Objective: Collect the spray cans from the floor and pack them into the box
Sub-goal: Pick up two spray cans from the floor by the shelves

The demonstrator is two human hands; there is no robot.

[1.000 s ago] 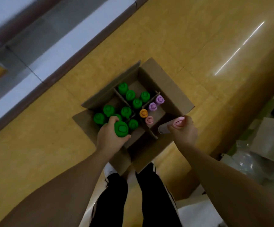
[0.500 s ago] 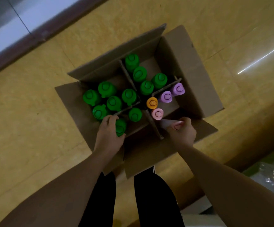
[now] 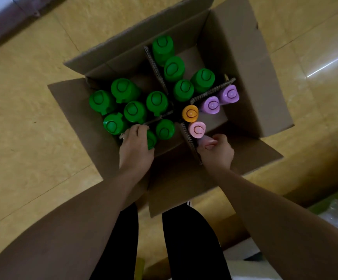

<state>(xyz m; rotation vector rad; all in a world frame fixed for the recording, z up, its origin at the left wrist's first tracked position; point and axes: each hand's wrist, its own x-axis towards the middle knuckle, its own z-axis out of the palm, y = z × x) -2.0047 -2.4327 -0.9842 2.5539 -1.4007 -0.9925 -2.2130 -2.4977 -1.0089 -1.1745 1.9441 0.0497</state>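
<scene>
I am gripping a green-capped spray can (image 3: 151, 139) in my left hand (image 3: 135, 147), my fingers curling over its top, and holding it in the near-left compartment of the cardboard box (image 3: 236, 57), just beside a standing green can (image 3: 165, 129). My right hand (image 3: 217, 151) is curling its fingers round a pink-capped spray can (image 3: 207, 141), holding it at the near-right compartment, just beside a standing pink can (image 3: 197, 129).
</scene>
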